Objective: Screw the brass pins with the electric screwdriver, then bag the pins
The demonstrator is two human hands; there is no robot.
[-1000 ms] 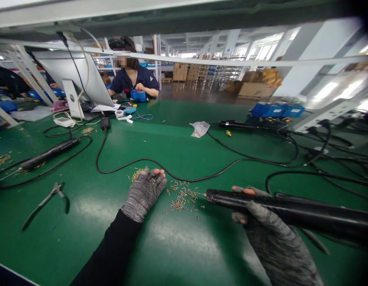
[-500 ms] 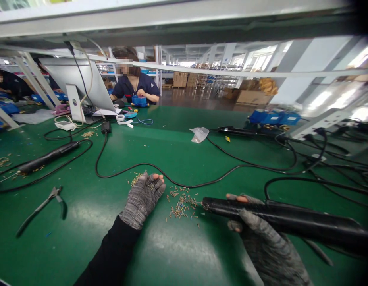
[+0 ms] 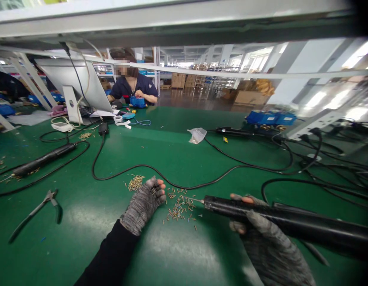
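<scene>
My left hand [image 3: 145,204], in a grey fingerless glove, is turned palm up with its fingers curled around a few small brass-coloured screws [image 3: 154,191], partly hidden. Just behind it lies a heap of similar screws [image 3: 135,183]. Right of its fingertips a looser scatter of screws [image 3: 179,210] covers the green table, with tiny blue bits among them. My right hand [image 3: 261,234], gloved the same way, grips a black electric screwdriver [image 3: 279,220] from below. The tool lies nearly level, its thin bit [image 3: 194,199] pointing left over the scattered screws.
Pliers [image 3: 37,212] and a second electric screwdriver [image 3: 45,159] lie at left. Black cable [image 3: 133,171] snakes across the green table [image 3: 160,254]. Farther back are a plastic bag [image 3: 197,135], blue housings [image 3: 270,118], a power strip [image 3: 315,125] and a monitor [image 3: 73,83]. A co-worker [image 3: 133,85] sits opposite.
My left hand has shifted slightly right and its fingers have curled more, uncovering the heap behind it. The screwdriver bit now shows fully over the scattered screws. The view has shifted slightly.
</scene>
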